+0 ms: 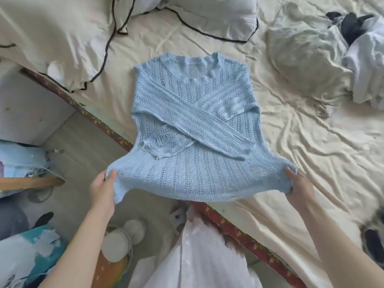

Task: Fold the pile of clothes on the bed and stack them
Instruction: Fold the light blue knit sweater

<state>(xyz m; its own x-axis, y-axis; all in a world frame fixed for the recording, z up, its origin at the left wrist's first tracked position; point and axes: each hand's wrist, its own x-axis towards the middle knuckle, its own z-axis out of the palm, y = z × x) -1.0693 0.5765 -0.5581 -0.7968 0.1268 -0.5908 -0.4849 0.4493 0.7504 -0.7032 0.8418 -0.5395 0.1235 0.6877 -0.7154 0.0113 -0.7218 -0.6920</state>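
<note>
One light blue knitted sweater lies on the bed, its two sleeves folded crosswise over the chest. The left hand pinches the left corner of the hem, and the right hand pinches the right corner; the hem is lifted off the bed edge. One heap of unfolded clothes lies far right on the sheet. Two pillows are at the top.

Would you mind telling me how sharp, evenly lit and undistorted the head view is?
Head view: soft daylight, no hard shadows; the sweater is sharp at centre; the clothes pile and the corners blur; wide-angle bending curves the bed edge.
</note>
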